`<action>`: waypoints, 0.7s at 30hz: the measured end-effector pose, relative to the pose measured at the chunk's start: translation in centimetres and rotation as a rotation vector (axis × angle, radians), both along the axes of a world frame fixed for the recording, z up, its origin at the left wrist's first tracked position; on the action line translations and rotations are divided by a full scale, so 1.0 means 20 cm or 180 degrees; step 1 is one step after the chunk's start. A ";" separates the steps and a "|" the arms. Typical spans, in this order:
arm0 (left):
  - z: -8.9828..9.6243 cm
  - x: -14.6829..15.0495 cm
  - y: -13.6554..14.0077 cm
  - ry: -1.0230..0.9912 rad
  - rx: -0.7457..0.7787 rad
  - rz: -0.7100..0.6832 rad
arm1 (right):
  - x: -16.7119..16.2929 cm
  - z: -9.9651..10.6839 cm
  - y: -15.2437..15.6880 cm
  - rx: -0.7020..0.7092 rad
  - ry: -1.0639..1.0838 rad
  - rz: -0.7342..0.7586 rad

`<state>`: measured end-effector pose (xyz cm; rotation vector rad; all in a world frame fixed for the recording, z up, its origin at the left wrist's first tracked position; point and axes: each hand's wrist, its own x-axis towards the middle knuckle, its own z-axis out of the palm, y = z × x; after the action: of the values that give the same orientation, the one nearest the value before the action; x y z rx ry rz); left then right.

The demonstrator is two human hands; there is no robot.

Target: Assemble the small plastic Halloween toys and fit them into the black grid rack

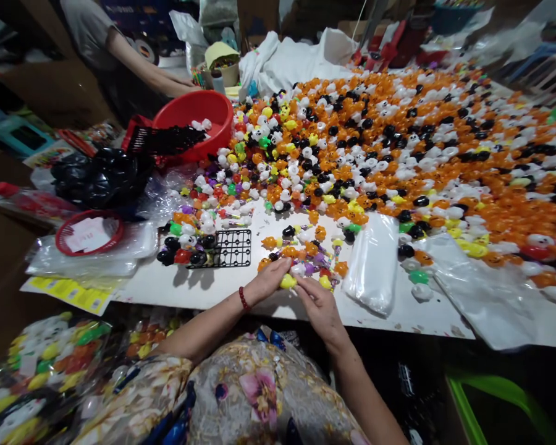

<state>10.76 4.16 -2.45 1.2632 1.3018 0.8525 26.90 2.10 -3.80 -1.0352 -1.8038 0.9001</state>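
Both my hands meet at the front of the white table, around a small yellow plastic figure [288,282]. My left hand [272,279] has its fingers closed on the figure's left side. From the right, my right hand [319,304] pinches at the same figure with thumb and forefinger. Just beyond my fingers lies a loose group of small figures, orange pumpkin shapes [290,252] and purple pieces among them. To the left stands a black plastic grid [234,247], its left part filled with upright black, white, red and green figures [185,240].
A huge heap of orange, white and black figures [398,142] covers the table's far and right side. Clear plastic bags [373,266] lie at my right. A red basin [213,123], a small red basket [115,238] and black bags [102,176] stand left. Another person's arm [143,65] reaches in behind.
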 end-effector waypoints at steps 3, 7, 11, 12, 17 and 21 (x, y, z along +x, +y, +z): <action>0.04 -0.05 0.09 0.0688 0.0226 0.0216 | 0.11 0.00 0.11 0.0079 -0.0116 -0.0549; 0.08 -0.21 0.29 0.2576 0.0540 0.0955 | 0.27 0.02 0.27 0.0703 -0.0826 -0.1487; 0.08 -0.34 0.47 0.3521 0.0087 0.1201 | 0.26 -0.02 0.31 0.1114 -0.1228 -0.1473; 0.08 -0.35 0.50 0.3542 -0.0020 0.1150 | 0.23 -0.04 0.30 0.1139 -0.1221 -0.1326; 0.13 -0.26 0.48 0.3213 0.0069 0.0945 | 0.03 -0.07 0.24 0.1299 -0.1265 -0.0641; 0.19 -0.10 0.33 0.1668 0.0281 0.0002 | -0.05 -0.04 0.27 0.1528 -0.1386 -0.0504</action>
<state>8.67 10.85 1.44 1.6246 1.6852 0.6004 25.89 7.47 -4.60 -1.0865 -2.1132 0.1250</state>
